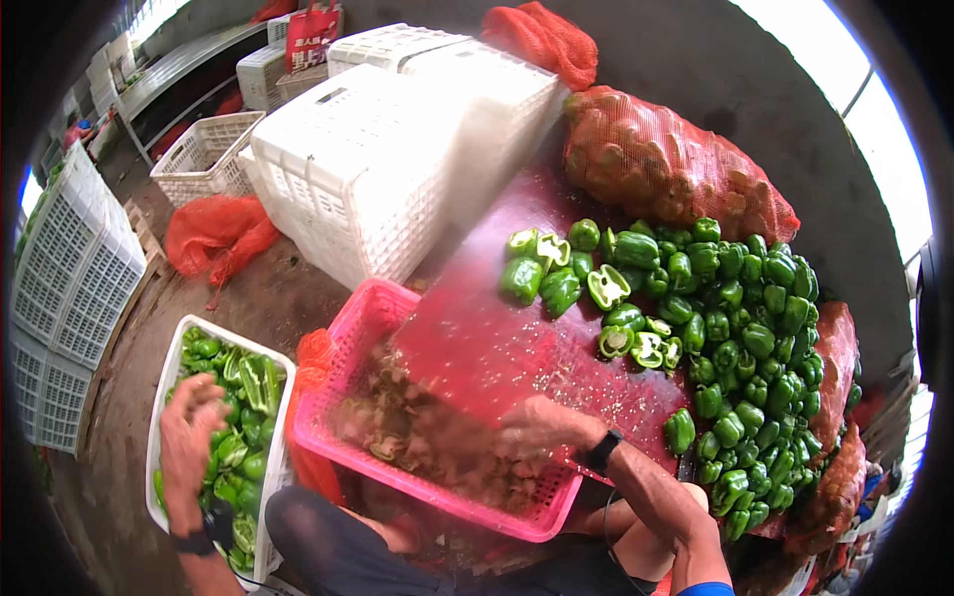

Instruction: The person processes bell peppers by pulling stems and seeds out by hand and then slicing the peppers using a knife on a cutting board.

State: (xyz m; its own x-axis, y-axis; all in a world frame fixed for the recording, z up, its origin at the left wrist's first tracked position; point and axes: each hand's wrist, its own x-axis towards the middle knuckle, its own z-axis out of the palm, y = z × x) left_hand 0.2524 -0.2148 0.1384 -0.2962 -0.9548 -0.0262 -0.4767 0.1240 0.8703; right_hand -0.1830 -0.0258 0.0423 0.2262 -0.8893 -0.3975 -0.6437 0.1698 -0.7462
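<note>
My left hand [189, 437] hovers over a white crate [159, 452] at the lower left, its fingers apart and slightly bent, with nothing visible in them. Cut green bell peppers [231, 459] fill that crate. My right hand [545, 427], smeared by motion, is above the near edge of the red tabletop [497, 338], beside the pink basket [427, 519]. Its fingers are too blurred to show whether they hold anything. Pepper scraps [437, 449] lie in the basket. Several halved peppers [608, 286] rest on the tabletop, cut faces showing.
A large heap of whole green peppers [740, 348] covers the table's right side. Behind it lies a full red mesh sack [666, 154]. White plastic crates [348, 159] stand beyond the basket, and stacked crates [79, 268] stand far left. Empty-looking red netting [219, 236] lies on the floor.
</note>
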